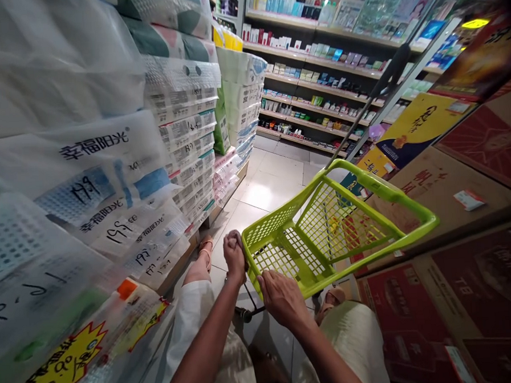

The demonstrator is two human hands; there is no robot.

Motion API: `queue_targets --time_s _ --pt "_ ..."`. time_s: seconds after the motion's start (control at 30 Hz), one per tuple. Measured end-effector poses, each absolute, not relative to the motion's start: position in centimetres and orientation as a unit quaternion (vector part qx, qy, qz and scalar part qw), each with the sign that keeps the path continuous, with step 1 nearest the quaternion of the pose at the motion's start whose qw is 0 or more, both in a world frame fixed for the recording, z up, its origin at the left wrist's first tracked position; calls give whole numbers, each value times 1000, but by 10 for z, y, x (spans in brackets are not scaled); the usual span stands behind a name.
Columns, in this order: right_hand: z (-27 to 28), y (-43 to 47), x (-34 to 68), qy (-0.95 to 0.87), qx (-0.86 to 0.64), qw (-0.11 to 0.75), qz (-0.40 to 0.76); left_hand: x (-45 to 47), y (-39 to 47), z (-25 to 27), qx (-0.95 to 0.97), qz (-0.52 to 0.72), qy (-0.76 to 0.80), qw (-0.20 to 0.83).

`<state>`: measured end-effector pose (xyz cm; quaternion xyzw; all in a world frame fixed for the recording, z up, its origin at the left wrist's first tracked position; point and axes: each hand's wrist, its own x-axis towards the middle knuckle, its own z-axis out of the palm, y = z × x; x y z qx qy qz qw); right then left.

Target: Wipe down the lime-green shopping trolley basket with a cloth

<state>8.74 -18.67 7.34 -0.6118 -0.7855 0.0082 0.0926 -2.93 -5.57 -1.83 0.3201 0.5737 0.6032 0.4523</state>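
A lime-green shopping cart (315, 268) with a lattice basket stands tilted in front of me, its handle at the upper right. My left hand (233, 258) is closed at the basket's left edge, around what looks like a bunched greyish-brown cloth (235, 236). My right hand (282, 297) grips the near rim of the basket, fingers curled over it. Nothing lies on the part of the basket floor that shows. Below the basket, a dark caster wheel (246, 315) and a thin leg show between my feet.
Stacked, plastic-wrapped paper packs (107, 148) with handwritten prices rise on the left. Cardboard cartons (439, 182) are piled on the right, close to the cart. A white tiled aisle (263, 179) leads to shelves (304, 57) of small boxes and bottles. A dark pole (362, 111) slants behind the cart.
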Motion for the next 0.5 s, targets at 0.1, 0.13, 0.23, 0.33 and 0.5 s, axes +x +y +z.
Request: queue_targets --time_s 0.1,0.13,0.23,0.33,0.5 --pt "70 -188 93 -789 -606 104 2 -34 -18 -3 328 607 557 462" --pt "69 -188 95 -790 -604 108 0 -35 -12 -1 337 600 537 488" --pt "68 -192 100 -792 -599 119 -11 -41 -19 -3 345 573 481 567" --pt "68 -202 109 -806 -578 130 -20 -51 -46 -12 317 543 465 623" --pt "71 -227 131 -827 -549 119 -13 -54 -64 -11 342 479 431 684"
